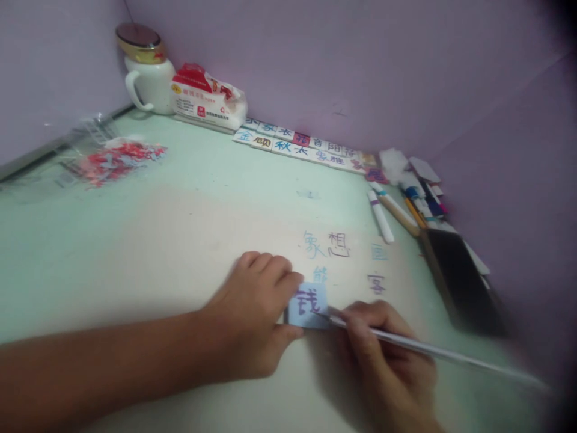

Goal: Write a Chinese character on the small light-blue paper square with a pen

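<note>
A small light-blue block (296, 317) with a purple Chinese character on its top lies on the desk, right of my left hand (259, 316). My left hand grips it by its left side, thumb at the near edge and index finger at the far edge. In my right hand (387, 355) is a slim silver craft knife (419, 345), held like a pen. Its thin dark tip rests at the character on the block, though blur hides whether it cuts in. The knife's long handle slants away to the lower right.
Several character tiles (293, 147) line the wall. Markers (381, 216) and a dark phone (464, 279) lie to the right. Red and white shavings (119, 161) sit on clear plastic at left, near a tissue pack (207, 99) and white mug (155, 84). Characters are drawn on the desktop (180, 240).
</note>
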The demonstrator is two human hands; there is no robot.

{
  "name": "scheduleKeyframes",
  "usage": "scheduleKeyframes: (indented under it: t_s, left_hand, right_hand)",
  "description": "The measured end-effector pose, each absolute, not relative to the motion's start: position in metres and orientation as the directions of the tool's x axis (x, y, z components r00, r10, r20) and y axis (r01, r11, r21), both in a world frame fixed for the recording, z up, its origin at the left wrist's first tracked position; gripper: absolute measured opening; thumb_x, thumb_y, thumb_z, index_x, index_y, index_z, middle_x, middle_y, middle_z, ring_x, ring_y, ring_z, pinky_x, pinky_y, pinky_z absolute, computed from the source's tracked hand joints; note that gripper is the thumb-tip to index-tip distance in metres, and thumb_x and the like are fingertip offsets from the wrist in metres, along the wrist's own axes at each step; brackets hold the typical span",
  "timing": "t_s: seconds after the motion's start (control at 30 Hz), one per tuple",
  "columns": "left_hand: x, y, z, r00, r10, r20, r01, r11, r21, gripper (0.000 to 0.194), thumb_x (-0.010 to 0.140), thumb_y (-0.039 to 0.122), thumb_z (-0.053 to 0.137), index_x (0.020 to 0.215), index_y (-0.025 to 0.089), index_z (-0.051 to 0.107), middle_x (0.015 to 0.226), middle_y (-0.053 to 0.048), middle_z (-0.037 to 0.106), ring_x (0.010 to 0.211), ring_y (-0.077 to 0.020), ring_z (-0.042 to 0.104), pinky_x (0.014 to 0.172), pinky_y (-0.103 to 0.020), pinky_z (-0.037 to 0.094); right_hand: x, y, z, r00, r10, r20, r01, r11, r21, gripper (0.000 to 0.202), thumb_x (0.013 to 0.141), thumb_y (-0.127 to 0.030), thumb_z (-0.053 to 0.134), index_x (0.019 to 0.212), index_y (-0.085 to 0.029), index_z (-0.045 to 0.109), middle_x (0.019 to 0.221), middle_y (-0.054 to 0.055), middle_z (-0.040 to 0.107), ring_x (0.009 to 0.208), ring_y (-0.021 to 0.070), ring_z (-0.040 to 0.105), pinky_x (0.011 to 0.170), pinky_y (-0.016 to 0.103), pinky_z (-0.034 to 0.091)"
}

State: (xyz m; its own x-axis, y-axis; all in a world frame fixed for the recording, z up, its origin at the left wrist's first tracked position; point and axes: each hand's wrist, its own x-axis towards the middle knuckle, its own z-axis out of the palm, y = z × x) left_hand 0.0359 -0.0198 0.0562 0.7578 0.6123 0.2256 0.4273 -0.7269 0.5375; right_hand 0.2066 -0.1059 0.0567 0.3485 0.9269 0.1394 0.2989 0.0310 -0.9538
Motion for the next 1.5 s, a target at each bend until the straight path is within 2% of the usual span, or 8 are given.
scheduleKeyframes:
  t_s: [0.17,0.3,0.4,0.77,1.1,1.5]
  left_hand:
    - [0.036,-0.021,0.058,0.767,0.602,0.221,0.421,-0.733,0.535,0.029,0.077,0.027,0.055,0.101,0.011,0.054,0.097,-0.012,0.052,0.088,-0.0261,0.045,0.080,-0.044,0.034]
    - [0.037,-0.021,0.058,0.768,0.601,0.223,0.418,-0.733,0.536,0.029,0.076,0.026,0.056,0.101,0.011,0.054,0.096,-0.012,0.051,0.087,-0.0256,0.045,0.080,-0.044,0.034]
    - [0.037,-0.021,0.058,0.772,0.600,0.208,0.424,-0.731,0.535,0.030,0.076,0.027,0.056,0.102,0.011,0.054,0.096,-0.012,0.051,0.087,-0.0256,0.045,0.080,-0.044,0.034]
    - [0.038,-0.019,0.058,0.787,0.578,0.217,0.398,-0.744,0.537,0.031,0.076,0.028,0.055,0.102,0.011,0.056,0.095,-0.011,0.052,0.085,-0.0249,0.045,0.078,-0.042,0.034]
    - [0.037,-0.020,0.059,0.790,0.580,0.199,0.408,-0.739,0.536,0.031,0.077,0.029,0.054,0.103,0.012,0.055,0.094,-0.011,0.052,0.086,-0.0255,0.047,0.080,-0.043,0.035]
    - [0.039,-0.021,0.060,0.788,0.584,0.194,0.418,-0.739,0.528,0.032,0.075,0.029,0.054,0.103,0.012,0.055,0.094,-0.011,0.053,0.086,-0.0257,0.047,0.079,-0.044,0.036]
  right_hand:
    - [0.201,-0.104,0.054,0.315,0.928,0.200,0.298,0.104,-0.949,0.014,0.089,-0.023,0.052,0.076,-0.023,0.056,0.064,-0.003,0.052,0.053,0.0089,0.044,0.047,0.020,0.034]
    - [0.209,-0.105,0.048,0.176,0.943,0.282,0.392,0.196,-0.899,0.012,0.091,-0.019,0.047,0.088,-0.024,0.057,0.076,0.000,0.057,0.064,0.0108,0.052,0.054,0.020,0.040]
    - [0.214,-0.105,0.045,0.098,0.949,0.301,0.425,0.234,-0.875,0.014,0.091,-0.015,0.044,0.093,-0.024,0.055,0.078,0.000,0.056,0.066,0.0110,0.053,0.055,0.020,0.041]
    - [0.214,-0.100,0.046,0.143,0.942,0.304,0.464,0.207,-0.861,0.014,0.092,-0.017,0.043,0.085,-0.023,0.054,0.075,-0.002,0.055,0.065,0.0096,0.051,0.057,0.018,0.041]
    - [0.212,-0.099,0.047,0.100,0.935,0.339,0.527,0.239,-0.815,0.014,0.091,-0.016,0.044,0.086,-0.023,0.055,0.075,0.001,0.056,0.065,0.0130,0.054,0.056,0.022,0.044]
    - [0.213,-0.100,0.046,0.083,0.938,0.337,0.511,0.250,-0.823,0.011,0.092,-0.019,0.045,0.085,-0.022,0.053,0.071,0.000,0.055,0.061,0.0130,0.051,0.053,0.023,0.042]
